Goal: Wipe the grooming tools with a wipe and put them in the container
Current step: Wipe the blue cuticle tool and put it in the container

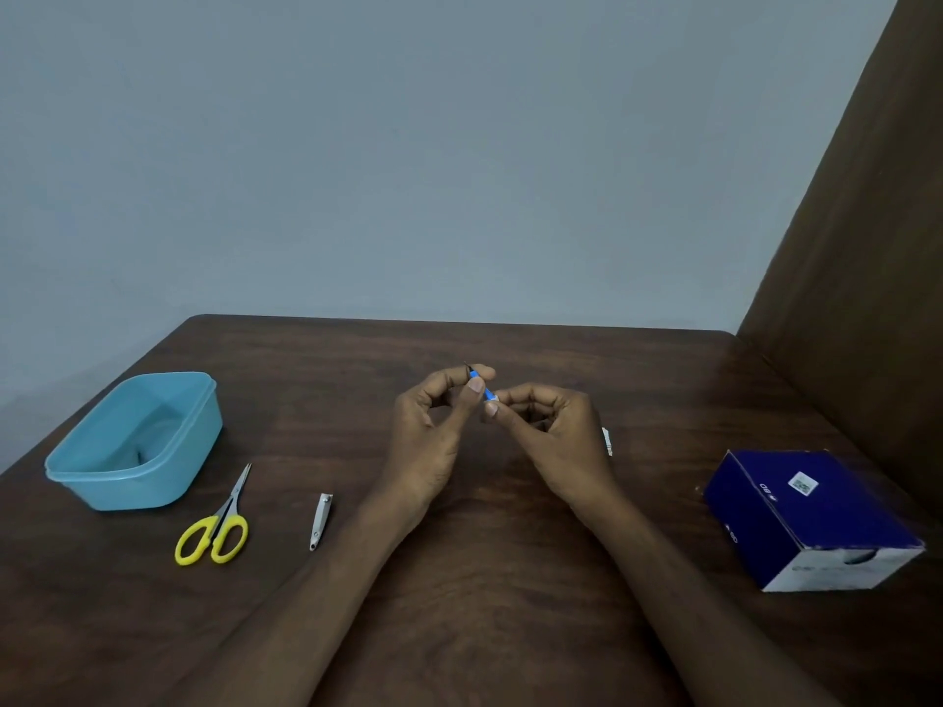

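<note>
Above the middle of the brown table, my left hand point(439, 426) pinches a small blue grooming tool point(482, 386) between thumb and forefinger. My right hand point(548, 426) pinches the tool's lower end through a small white wipe point(492, 398). Yellow-handled scissors point(217, 528) lie on the table to the left, blades pointing away from me. A silver nail clipper point(320, 520) lies just right of the scissors. The light blue plastic container point(135, 441) stands at the far left with something small and dark inside.
A dark blue and white box point(811, 517) sits at the right of the table. A small white scrap point(607, 441) lies behind my right hand. A brown panel rises along the right side, and a grey wall stands behind the table's far edge.
</note>
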Demonstrator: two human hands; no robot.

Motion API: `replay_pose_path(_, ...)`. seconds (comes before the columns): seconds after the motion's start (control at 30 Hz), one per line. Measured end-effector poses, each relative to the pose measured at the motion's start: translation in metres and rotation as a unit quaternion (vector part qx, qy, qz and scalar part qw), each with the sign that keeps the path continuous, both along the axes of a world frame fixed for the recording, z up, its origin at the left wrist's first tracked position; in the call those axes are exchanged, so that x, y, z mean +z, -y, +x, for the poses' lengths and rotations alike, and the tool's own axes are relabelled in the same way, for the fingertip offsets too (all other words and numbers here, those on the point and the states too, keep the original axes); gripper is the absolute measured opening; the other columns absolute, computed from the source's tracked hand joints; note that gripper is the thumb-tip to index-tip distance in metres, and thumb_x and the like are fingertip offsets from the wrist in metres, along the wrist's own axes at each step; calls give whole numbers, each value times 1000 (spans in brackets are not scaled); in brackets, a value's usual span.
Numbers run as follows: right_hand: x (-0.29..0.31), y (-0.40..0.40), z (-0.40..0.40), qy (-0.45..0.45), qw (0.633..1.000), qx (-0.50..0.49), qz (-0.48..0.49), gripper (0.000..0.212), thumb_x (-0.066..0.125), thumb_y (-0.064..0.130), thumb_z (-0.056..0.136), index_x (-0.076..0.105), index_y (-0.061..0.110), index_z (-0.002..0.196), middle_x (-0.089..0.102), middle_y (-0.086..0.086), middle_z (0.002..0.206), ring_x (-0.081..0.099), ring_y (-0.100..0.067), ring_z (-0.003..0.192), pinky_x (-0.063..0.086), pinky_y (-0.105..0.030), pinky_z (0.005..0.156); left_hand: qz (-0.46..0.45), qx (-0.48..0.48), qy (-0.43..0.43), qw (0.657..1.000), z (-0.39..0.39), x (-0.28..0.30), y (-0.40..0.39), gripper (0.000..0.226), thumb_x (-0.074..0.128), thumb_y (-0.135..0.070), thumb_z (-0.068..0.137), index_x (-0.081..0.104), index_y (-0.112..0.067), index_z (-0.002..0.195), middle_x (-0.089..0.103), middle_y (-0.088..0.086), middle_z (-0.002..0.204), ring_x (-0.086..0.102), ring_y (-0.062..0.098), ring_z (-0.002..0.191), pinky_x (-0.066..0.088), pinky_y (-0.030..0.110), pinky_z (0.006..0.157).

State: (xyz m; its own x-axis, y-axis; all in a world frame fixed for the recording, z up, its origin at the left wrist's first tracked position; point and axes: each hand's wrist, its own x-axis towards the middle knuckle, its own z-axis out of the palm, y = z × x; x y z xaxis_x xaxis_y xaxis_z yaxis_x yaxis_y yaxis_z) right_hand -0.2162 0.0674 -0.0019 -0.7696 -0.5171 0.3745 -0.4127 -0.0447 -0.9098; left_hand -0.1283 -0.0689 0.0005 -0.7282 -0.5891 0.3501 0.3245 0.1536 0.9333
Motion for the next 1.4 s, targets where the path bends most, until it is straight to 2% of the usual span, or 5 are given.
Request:
replay_pose_path(0.2,0,0,1,-22,999,-1,26,5,83,24,93,82,21,89,81,9,81,64,3,61,46,-21,62,-10,40,-12,999,0,-1,2,9,82,-16,92,85,-12,99,80,2,105,71,-3,96,50,11,89)
replay_pose_path(0.53,3,4,5,20,999,13,-21,7,82,22,94,81,17,89,82,-1,84,76,-9,78,52,-23,69,21,24,-16,999,-1,-3,3,23,86,-43,86,85,-24,100,82,-2,99,74,25,110,56,37,104)
replay_pose_path(0.67,10,2,3,155,981,-21,-117,9,74,23,98,80,16,102,84,-2,98,73,1,88,47,-21,71,-24,5,17,1000,1,0,-1,22,63,-30,107,81,-20,114,82,-7,108,73,0,101,52,19,85)
replay_pose_path(0.9,11,4,4,221,965,-8,-145,14,74,26,98,79,16,106,83,-5,110,64,-9,69,45,-32,74,-175,-46,79,980,1,-8,-2,33,58,-46,106,82,-29,92,81,-3,88,65,36,72,49,52,65)
replay_pose_path(1.4,23,-7,-5,234,957,-59,-161,13,76,29,97,79,22,86,84,-3,103,61,-3,82,41,-29,69,-163,-16,73,984,-1,-8,-1,7,88,-24,87,81,-24,86,77,-12,78,60,-1,66,49,16,66)
